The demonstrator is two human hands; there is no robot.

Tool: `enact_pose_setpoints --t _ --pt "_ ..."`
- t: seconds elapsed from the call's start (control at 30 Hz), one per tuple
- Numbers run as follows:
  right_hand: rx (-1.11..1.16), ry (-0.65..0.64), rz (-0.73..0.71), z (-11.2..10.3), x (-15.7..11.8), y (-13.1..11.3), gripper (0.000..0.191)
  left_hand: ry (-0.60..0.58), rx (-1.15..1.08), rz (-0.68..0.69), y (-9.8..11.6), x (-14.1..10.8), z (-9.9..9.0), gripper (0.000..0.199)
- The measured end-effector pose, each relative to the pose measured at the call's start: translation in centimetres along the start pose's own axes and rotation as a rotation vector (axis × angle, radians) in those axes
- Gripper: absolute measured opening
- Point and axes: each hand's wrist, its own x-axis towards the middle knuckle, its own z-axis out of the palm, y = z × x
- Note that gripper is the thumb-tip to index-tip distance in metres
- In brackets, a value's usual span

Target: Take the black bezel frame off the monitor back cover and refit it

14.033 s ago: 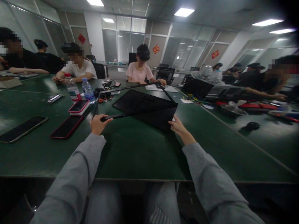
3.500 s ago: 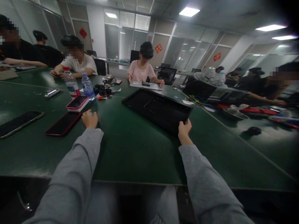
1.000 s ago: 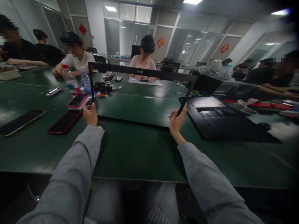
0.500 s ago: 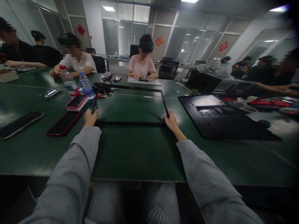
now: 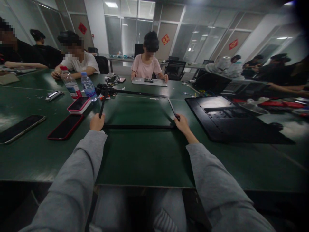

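Note:
A thin black rectangular frame point(image 5: 140, 127), hollow in the middle, is held in front of me over the green table point(image 5: 145, 158). My left hand point(image 5: 97, 122) is closed around its left side near the front corner. On the opposite side, my right hand point(image 5: 181, 123) grips the right bar near the front corner. The far bar sits a little higher in view than the near one. To the right of the frame lies a large black panel point(image 5: 231, 127) with a glossy patch and cutouts. Fingertips of both hands are partly hidden.
Left of the frame are a red-edged phone point(image 5: 65, 127), a pink-and-white device point(image 5: 79, 105), two bottles, one blue-capped point(image 5: 88, 87), and another phone point(image 5: 22, 128). Black cables point(image 5: 106, 88) bunch behind the frame's far left corner. A person point(image 5: 146, 66) sits across the table; others sit nearby.
Both hands and the frame have shifted slightly to the right, and the frame's tilt has changed a little. The person across has moved their hands apart to the sides of the white board.

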Motion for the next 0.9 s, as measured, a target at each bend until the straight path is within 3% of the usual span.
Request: enact_pose_setpoints --t 0.23,0.47,0.73,0.9 --pt "-0.002 -0.023 0.115 -0.6 -0.3 -1.4 0.030 0.120 -0.007 0.048 0.5 -0.6 -0.3 0.042" --pt "0.206 0.197 0.077 -1.9 -1.2 -4.3 0.043 0.349 -0.087 0.093 2.1 -2.0 -1.6 0.044" --pt "0.245 0.207 0.081 -1.7 -1.4 -5.0 0.043 0.344 -0.160 0.153 1.6 -1.6 -1.3 0.041" --pt "0.225 0.177 0.099 -1.4 -1.2 -4.2 0.042 0.258 -0.136 0.159 0.8 -1.0 -0.6 0.035"
